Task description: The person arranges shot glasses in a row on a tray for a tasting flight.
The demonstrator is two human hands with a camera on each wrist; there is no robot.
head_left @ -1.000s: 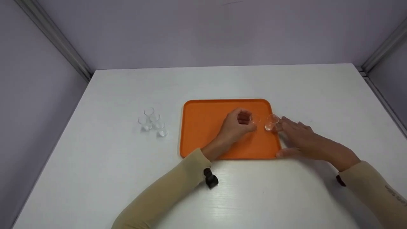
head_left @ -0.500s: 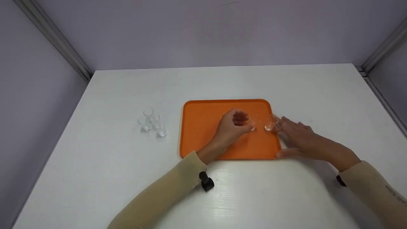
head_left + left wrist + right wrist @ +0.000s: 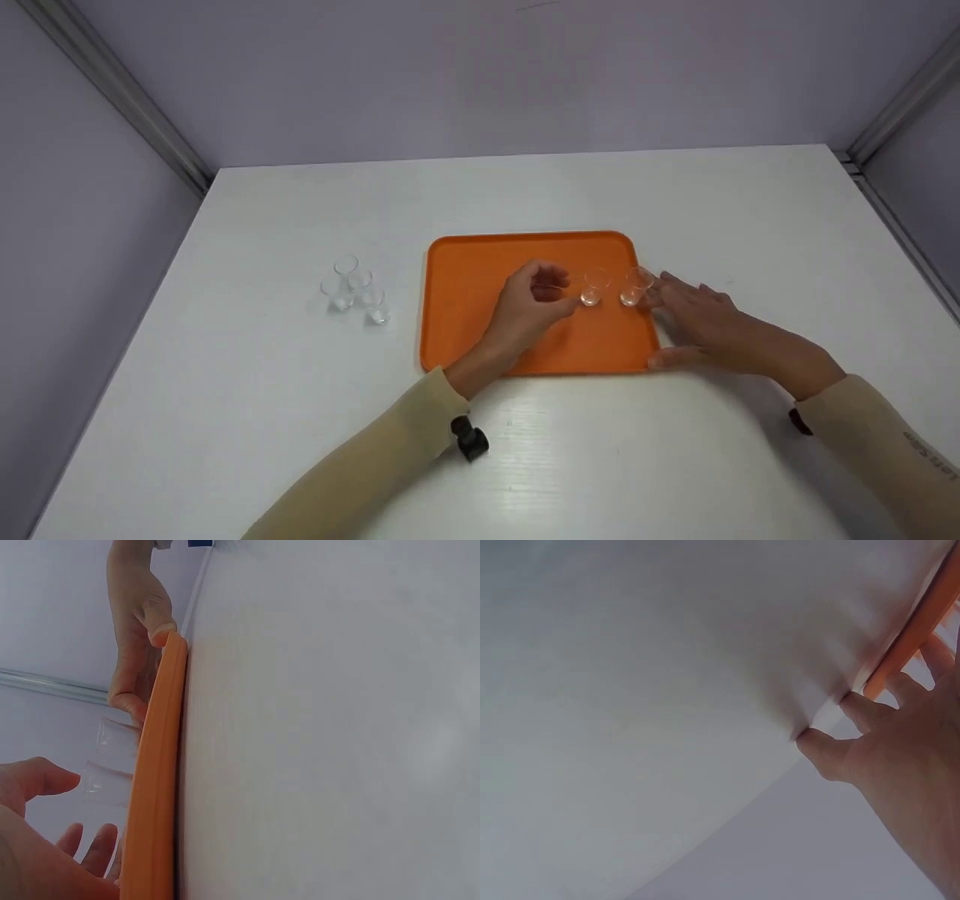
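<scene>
Clear glass, two small upright cups stand side by side on the flat orange plastic tray [image 3: 480, 262]. The nearer clear cup [image 3: 592, 286] sits just beyond the fingertips of the left hand [image 3: 529, 304], whose fingers are loosely curled and hold nothing. The second clear cup [image 3: 634, 286] stands at the tray's right rim, touching or almost touching the fingertips of the right hand [image 3: 709, 322], which lies spread flat, thumb against the tray's corner.
</scene>
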